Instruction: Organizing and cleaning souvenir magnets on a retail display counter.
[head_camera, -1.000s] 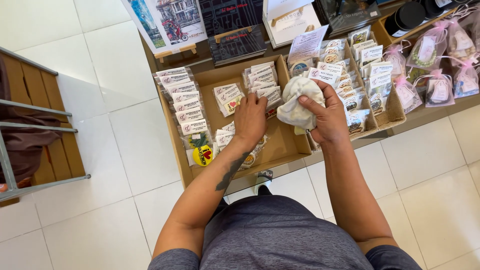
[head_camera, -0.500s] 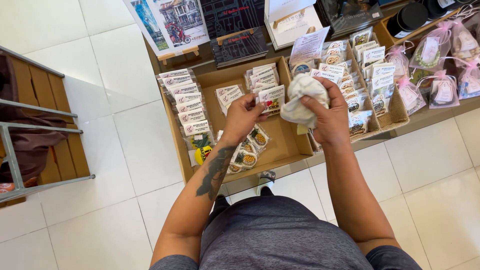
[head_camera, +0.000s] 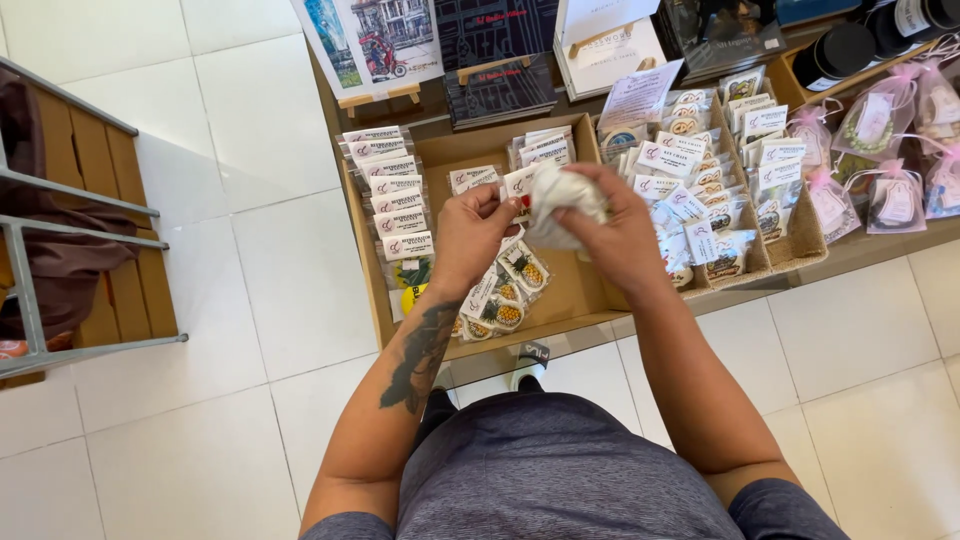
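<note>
Right hand (head_camera: 615, 235) clamped on crumpled white cloth (head_camera: 562, 195), left hand (head_camera: 472, 232) pinching small packet (head_camera: 520, 183).

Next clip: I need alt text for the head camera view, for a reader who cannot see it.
Seen from above, a person's right hand grips a crumpled white cloth while the left hand holds small clear packets with white header cards above a shallow brown cardboard tray of similar packets, some showing pineapple charms. Pink-ribboned clear gift bags stand to the right.
</note>
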